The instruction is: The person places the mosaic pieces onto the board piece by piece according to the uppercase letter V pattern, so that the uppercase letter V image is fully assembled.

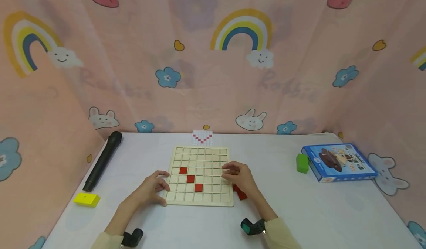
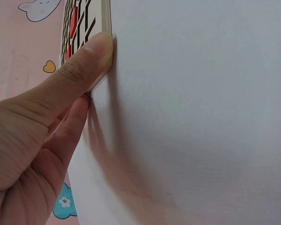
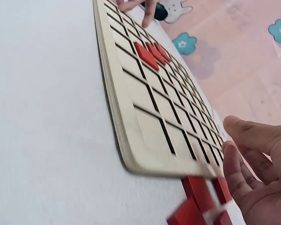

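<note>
A square wooden grid board (image 1: 213,167) lies on the white table, with three red square tiles set in a diagonal: an upper-left one (image 1: 183,170), a middle one (image 1: 190,178) and a lower-right one (image 1: 198,187). My left hand (image 1: 149,190) grips the board's near left corner, thumb on the near edge and fingers along the left side. Over the board's right edge hovers my right hand (image 1: 242,177); in the right wrist view its thumb and fingers are bent loosely with nothing visible between them. Loose red tiles (image 3: 196,192) lie beside the board under that hand, partly hidden in the head view.
Behind the board stands a small pattern card (image 1: 202,138) with red squares in a V. A long black rod (image 1: 102,162) and a yellow block (image 1: 87,199) lie at left. On the right are a green block (image 1: 302,163) and a blue box (image 1: 339,162). Printed cloth walls enclose the table.
</note>
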Demonstrator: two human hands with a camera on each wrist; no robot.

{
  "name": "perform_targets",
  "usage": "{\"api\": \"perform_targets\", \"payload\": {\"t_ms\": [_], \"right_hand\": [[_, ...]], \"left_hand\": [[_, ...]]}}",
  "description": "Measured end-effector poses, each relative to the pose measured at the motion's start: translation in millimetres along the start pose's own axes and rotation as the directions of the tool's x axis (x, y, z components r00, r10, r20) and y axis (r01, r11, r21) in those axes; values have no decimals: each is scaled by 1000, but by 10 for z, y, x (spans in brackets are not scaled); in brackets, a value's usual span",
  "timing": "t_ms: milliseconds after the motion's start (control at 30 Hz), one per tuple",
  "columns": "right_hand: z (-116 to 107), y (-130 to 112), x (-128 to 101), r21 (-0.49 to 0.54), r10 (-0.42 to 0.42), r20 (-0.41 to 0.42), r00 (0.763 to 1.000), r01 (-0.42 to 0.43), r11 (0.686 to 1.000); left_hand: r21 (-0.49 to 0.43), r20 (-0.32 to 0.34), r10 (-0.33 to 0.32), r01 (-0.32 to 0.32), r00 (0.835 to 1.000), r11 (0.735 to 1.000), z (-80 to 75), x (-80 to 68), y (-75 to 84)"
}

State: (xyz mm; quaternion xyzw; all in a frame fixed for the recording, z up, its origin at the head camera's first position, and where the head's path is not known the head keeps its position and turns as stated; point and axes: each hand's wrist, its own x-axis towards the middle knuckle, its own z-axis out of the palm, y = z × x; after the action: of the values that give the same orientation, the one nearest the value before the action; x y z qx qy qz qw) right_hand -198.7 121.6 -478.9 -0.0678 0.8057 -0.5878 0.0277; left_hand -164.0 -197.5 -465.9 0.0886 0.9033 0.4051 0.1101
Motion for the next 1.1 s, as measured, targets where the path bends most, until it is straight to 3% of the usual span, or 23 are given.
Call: {"api": "perform_targets", "payload": {"t_ms": [233,467,867,1100], "right_hand": [[-487,226,-99,-156,90,-52,995,-97,983],[-838,357,-142,-192,73,120,990,-49,980],[-869,383,-31,-311,25,217,976,45,949],[-849,370,-45,-292,45,169,985,6,956]], "left_hand": [[12,-5,-10,10,1000,1000,8,9,1],[14,-9,-28,28,1000,1000,2,-3,5],[-9,7,17,-17,1000,1000,11,9,-58],[-5,-2,-22,22,1000,1000,18,21,-41]]}}
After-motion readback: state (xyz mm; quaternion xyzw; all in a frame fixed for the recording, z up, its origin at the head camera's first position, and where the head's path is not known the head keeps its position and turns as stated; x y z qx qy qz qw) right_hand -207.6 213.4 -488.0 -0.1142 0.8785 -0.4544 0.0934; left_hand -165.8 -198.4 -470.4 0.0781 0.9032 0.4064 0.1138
